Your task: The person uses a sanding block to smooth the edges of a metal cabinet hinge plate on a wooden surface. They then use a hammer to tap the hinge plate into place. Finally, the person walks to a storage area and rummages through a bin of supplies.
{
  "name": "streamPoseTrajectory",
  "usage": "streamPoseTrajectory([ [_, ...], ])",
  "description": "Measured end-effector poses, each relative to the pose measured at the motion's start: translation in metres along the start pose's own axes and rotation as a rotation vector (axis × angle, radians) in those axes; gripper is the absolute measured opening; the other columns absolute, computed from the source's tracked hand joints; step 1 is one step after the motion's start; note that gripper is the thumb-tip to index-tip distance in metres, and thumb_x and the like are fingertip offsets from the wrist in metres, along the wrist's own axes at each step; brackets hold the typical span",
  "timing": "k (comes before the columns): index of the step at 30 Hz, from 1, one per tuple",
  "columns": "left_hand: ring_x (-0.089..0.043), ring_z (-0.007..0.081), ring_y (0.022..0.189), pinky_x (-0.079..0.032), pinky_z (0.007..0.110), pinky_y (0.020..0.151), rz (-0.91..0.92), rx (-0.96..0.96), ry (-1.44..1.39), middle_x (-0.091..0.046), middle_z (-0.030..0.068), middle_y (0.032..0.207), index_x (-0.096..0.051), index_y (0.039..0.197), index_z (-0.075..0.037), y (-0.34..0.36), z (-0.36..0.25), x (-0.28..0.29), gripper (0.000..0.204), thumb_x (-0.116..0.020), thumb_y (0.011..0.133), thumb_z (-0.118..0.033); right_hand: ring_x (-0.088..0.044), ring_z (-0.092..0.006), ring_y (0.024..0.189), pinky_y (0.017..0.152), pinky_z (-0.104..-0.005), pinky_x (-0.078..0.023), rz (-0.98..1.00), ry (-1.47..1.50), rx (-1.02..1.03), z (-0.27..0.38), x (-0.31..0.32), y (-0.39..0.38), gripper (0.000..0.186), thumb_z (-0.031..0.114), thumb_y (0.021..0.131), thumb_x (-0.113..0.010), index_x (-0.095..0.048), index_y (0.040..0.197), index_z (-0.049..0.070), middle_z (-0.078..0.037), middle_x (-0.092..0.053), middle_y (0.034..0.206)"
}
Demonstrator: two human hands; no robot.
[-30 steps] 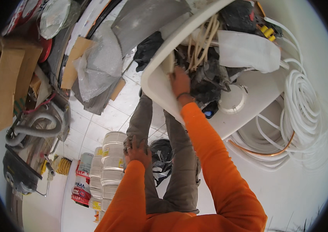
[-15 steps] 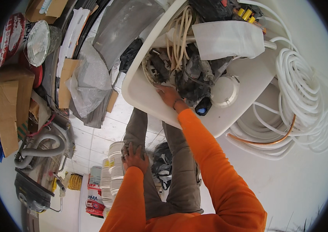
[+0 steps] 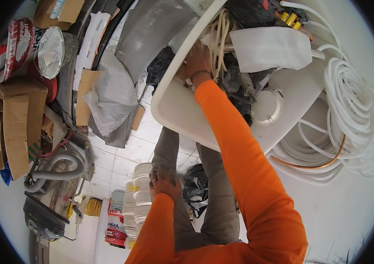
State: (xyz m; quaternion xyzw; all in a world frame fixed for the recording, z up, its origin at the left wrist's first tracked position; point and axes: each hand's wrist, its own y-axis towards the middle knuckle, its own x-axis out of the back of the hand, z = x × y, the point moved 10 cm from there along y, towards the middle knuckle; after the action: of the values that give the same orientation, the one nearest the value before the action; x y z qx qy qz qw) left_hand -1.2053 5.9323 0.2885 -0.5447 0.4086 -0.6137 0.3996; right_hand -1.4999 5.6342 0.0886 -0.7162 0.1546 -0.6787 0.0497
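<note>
My right hand reaches into a large white tub, just left of a bundle of beige cable. Its back faces up and its fingertips are lost among the contents, so I cannot tell what they hold. Dark plastic-wrapped items lie to the right of the wrist. A white sheet-like piece covers things in the tub's upper part, and a round white lid-like disc sits against the near side. My left hand lies on my left leg with the fingers spread.
White tubing coils and a copper pipe lie right of the tub. On the left are cardboard boxes, bubble wrap and a vacuum cleaner. Paint cans, stacked white rolls and a black bag are near my legs.
My right hand has moved from the tub's near-left corner farther up and deeper among the contents, beside the beige cable. The left hand stays on the leg. The whole view has shifted slightly.
</note>
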Motion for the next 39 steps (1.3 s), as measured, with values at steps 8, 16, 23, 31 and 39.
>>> streamPoseTrajectory([
  [8, -0.022, 0.0433, 0.149, -0.027, 0.065, 0.114, -0.041, -0.036, -0.1, -0.03, 0.0114, 0.161, -0.06, 0.138, -0.022, -0.003, 0.0, 0.005, 0.053, -0.057, 0.089, -0.043, -0.058, -0.0209, 0.113, 0.099, -0.0422, -0.033, 0.317, -0.334, 0.099, -0.009, -0.043, 0.026, 0.027, 0.033, 0.097, -0.059, -0.074, 0.113, 0.017, 0.0, -0.069, 0.111],
  [16, -0.027, 0.044, 0.147, -0.031, 0.066, 0.111, -0.093, -0.048, -0.119, -0.032, 0.0119, 0.16, -0.063, 0.135, -0.022, -0.002, 0.003, 0.004, 0.051, -0.058, 0.088, -0.042, -0.066, -0.0261, 0.099, 0.1, -0.0489, -0.037, 0.616, -0.261, 0.154, -0.031, -0.02, 0.006, 0.013, 0.022, 0.092, -0.066, -0.078, 0.097, 0.02, -0.002, -0.074, 0.093],
  [23, -0.024, 0.0413, 0.149, -0.029, 0.059, 0.117, -0.024, -0.003, -0.105, -0.029, 0.0097, 0.162, -0.06, 0.14, -0.023, -0.002, 0.002, 0.011, 0.055, -0.056, 0.089, -0.043, -0.067, -0.0243, 0.104, 0.099, -0.0503, -0.038, 0.633, -0.325, 0.247, -0.078, 0.022, -0.043, 0.019, 0.022, 0.093, -0.063, -0.079, 0.103, 0.024, 0.002, -0.075, 0.103],
  [31, -0.025, 0.0415, 0.148, -0.029, 0.063, 0.115, -0.041, -0.006, -0.125, -0.029, 0.009, 0.162, -0.06, 0.139, -0.025, -0.001, 0.003, 0.006, 0.054, -0.058, 0.088, -0.043, -0.063, -0.0243, 0.102, 0.09, -0.0486, -0.041, 0.622, -0.295, 0.281, -0.11, 0.07, -0.119, 0.025, 0.017, 0.089, -0.062, -0.073, 0.111, 0.022, -0.002, -0.073, 0.092],
  [39, -0.024, 0.0414, 0.148, -0.03, 0.062, 0.115, -0.045, 0.008, -0.142, -0.029, 0.0088, 0.162, -0.06, 0.139, -0.024, -0.002, 0.001, 0.009, 0.053, -0.056, 0.09, -0.044, -0.061, -0.0247, 0.102, 0.089, -0.0464, -0.041, 0.489, -0.266, 0.184, -0.131, 0.086, -0.161, 0.027, 0.017, 0.091, -0.057, -0.071, 0.113, 0.024, -0.002, -0.072, 0.086],
])
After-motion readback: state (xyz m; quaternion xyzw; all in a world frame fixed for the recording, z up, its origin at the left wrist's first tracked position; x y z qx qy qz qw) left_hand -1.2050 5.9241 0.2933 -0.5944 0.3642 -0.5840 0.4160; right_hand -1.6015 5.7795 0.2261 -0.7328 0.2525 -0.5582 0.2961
